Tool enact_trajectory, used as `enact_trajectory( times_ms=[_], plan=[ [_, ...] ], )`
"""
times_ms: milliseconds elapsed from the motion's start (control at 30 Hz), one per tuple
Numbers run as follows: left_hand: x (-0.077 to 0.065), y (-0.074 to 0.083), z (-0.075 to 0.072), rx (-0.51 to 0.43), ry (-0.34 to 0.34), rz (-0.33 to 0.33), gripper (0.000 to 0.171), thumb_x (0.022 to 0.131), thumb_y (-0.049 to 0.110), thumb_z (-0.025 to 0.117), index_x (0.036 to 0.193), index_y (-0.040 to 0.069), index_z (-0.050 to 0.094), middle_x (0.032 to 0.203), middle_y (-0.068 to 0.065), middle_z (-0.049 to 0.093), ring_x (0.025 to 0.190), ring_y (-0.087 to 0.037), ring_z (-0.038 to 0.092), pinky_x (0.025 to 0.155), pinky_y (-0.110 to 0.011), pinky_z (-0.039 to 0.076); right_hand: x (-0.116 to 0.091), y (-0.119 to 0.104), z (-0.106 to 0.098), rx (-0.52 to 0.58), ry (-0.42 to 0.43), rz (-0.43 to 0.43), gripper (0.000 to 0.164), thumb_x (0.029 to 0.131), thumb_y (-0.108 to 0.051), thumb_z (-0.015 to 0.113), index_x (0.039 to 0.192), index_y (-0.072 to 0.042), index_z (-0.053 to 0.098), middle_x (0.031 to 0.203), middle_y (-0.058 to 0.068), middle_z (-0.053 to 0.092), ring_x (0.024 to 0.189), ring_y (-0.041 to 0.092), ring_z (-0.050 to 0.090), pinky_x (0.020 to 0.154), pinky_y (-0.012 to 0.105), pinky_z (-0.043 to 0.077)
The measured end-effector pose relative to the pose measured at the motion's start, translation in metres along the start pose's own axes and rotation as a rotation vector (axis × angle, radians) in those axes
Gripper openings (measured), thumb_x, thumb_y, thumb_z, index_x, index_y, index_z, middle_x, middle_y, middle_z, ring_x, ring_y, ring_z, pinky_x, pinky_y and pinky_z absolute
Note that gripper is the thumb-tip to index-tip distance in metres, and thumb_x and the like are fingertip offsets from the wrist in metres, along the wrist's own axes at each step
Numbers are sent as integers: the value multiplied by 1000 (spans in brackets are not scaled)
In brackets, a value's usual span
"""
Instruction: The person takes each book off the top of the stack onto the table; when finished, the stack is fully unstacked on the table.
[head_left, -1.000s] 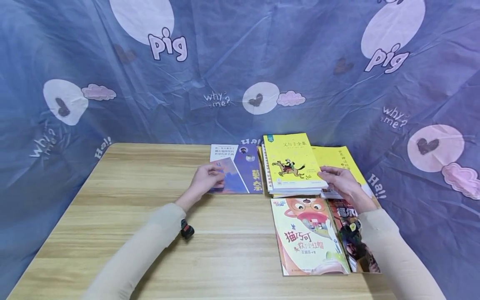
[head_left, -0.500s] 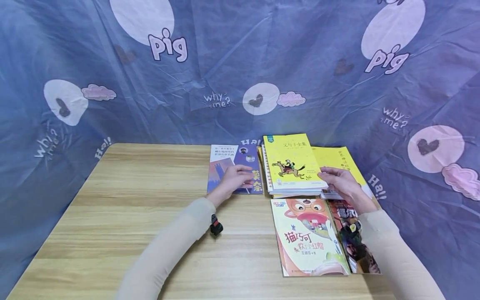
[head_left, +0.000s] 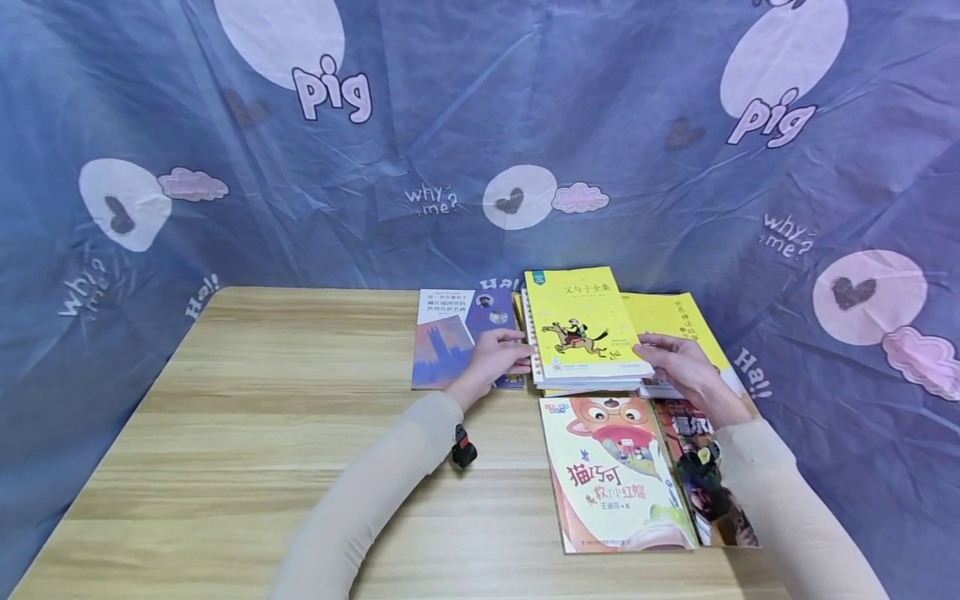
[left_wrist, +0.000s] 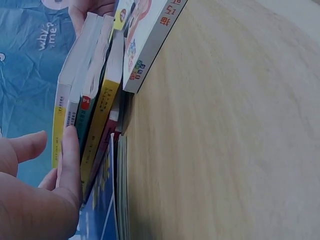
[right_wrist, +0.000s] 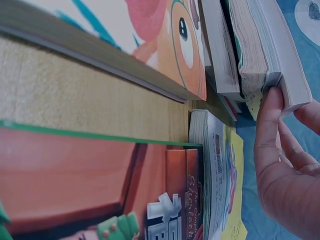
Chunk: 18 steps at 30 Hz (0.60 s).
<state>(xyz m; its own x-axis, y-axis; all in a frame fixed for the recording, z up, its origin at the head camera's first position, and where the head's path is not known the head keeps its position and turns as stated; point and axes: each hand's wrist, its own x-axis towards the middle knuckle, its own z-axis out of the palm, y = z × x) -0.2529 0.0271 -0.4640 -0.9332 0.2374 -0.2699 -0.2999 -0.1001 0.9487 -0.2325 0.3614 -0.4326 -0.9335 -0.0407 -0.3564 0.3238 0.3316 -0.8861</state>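
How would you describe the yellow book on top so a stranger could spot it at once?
On the pale wooden table, before the printed blue cloth backdrop, find the stack of paper books between the left hand and the right hand. The yellow rectangular book lies on top. Unlike the lower yellow book to its right, its cover shows a drawn horse and rider.

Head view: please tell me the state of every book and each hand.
Top book: closed, cover up
Stack: edges uneven
Purple book: closed, partly hidden
Cream book: closed, cover up
Dark book: closed, partly hidden
Right yellow book: closed, partly hidden
Left hand: touching the stack's left side
Right hand: pinching the top book's edge
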Motion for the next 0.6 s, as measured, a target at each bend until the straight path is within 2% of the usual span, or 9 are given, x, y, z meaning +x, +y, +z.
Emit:
enact_trajectory(
  times_ms=[200,433,533,600],
  plan=[
    [3,-3,5,29,19,9,48,94,8,79,137,-2,62,114,-21,76,75,-13,72,80,-29,71,0,0,0,1,2,-4,77,105,-40,66,162,0,35,176,18,20,93,-5,52,70,14,52],
    [5,-3,14,99,92,29,54,87,17,88,132,-3,64,112,-19,77,79,-19,77,78,-31,72,-1,0,0,-10,-19,-13,81,106,-40,64,164,3,27,178,20,10,101,-14,58,84,8,58],
    [5,-3,17,124,112,32,59,85,17,90,133,-3,64,115,-18,74,79,-20,77,76,-30,71,0,0,0,-11,-10,-8,81,105,-40,65,164,1,29,177,17,19,101,-12,57,81,9,57],
    [5,-3,18,125,119,30,59,84,16,90,133,-4,64,117,-19,73,76,-19,76,74,-29,71,1,0,1,-18,-3,-5,81,104,-41,67,163,0,31,168,12,37,102,-11,57,80,11,57]
  ],
)
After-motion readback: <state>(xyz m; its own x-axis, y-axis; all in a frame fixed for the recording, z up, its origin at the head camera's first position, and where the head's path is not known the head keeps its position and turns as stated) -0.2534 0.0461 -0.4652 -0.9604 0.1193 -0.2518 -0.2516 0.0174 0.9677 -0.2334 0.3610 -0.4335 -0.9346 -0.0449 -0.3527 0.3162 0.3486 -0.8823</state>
